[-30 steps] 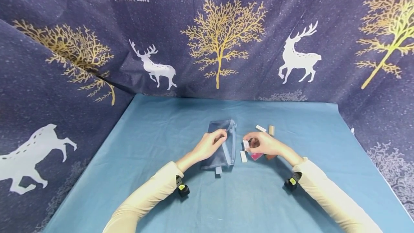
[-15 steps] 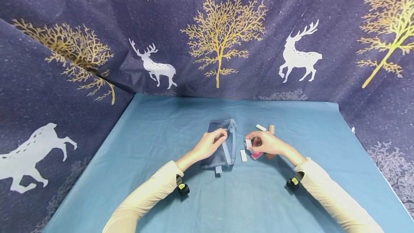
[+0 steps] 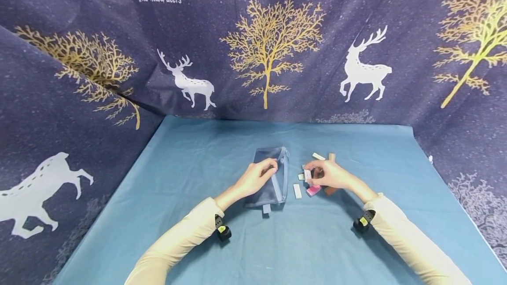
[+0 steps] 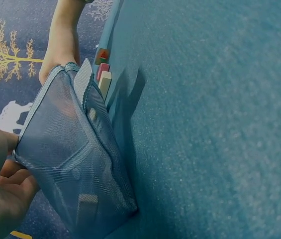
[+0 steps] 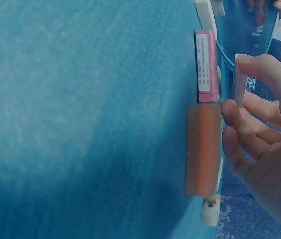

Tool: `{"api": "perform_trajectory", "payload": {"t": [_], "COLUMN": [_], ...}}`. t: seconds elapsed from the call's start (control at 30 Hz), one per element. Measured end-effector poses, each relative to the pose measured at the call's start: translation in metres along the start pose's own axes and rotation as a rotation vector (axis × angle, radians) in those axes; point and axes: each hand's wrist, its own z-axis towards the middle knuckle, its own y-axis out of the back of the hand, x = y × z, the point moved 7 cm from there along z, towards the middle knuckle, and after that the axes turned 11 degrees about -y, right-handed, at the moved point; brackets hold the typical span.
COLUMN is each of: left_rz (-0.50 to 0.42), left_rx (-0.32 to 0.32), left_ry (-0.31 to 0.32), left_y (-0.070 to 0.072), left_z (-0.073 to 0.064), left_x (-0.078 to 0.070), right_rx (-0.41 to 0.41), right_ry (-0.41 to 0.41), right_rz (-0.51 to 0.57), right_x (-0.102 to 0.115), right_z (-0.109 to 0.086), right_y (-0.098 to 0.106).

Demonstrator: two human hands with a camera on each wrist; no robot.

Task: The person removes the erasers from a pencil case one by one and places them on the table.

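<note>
A blue mesh zip pouch [image 3: 259, 198] lies on the table, its zipped edge spread into a gap. At its upper edge my left hand [image 3: 256, 177] pinches the mesh between thumb and fingers; pale items show through it in the left wrist view. To the right of the pouch, my right hand [image 3: 332, 175] pinches a small white eraser [image 5: 240, 82], thumb on one side and fingers on the other. Below that hand lie a pink eraser [image 5: 207, 67] with a printed label and an orange-brown block [image 5: 202, 149]. A white eraser [image 3: 297, 191] sits beside the pouch.
Behind the right hand are another white block [image 3: 318, 156] and a tan block [image 3: 332, 157]. A small pale block [image 3: 301, 177] lies just left of the held eraser. Blue cloth [image 3: 190, 153] covers the table, and a dark printed curtain [image 3: 237, 78] hangs behind it.
My right hand has drawn slightly to the right, away from the pouch, with the white eraser in its pinch. A small pale block now shows beside it. The left hand stays on the pouch.
</note>
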Motion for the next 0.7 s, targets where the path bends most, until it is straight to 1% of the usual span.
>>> {"api": "perform_trajectory", "payload": {"t": [0.2,0.53,0.7], "left_rz": [-0.002,0.009,0.008], "left_rx": [-0.008,0.007,0.014], "left_ry": [-0.005,0.007,0.009], "left_y": [0.0009,-0.0005,-0.0013], "left_z": [0.0004,-0.0002,0.0000], "left_x": [0.0004,0.0009,-0.0010], "right_rx": [0.014,0.012,0.031], "right_ry": [-0.013,-0.023,-0.040], "right_rz": [0.001,-0.029,-0.043], "right_x": [-0.0036,-0.0087,-0.0103], "right_z": [0.0004,-0.0015,-0.0037], "right_y": [0.0048,0.0078,0.0086]}}
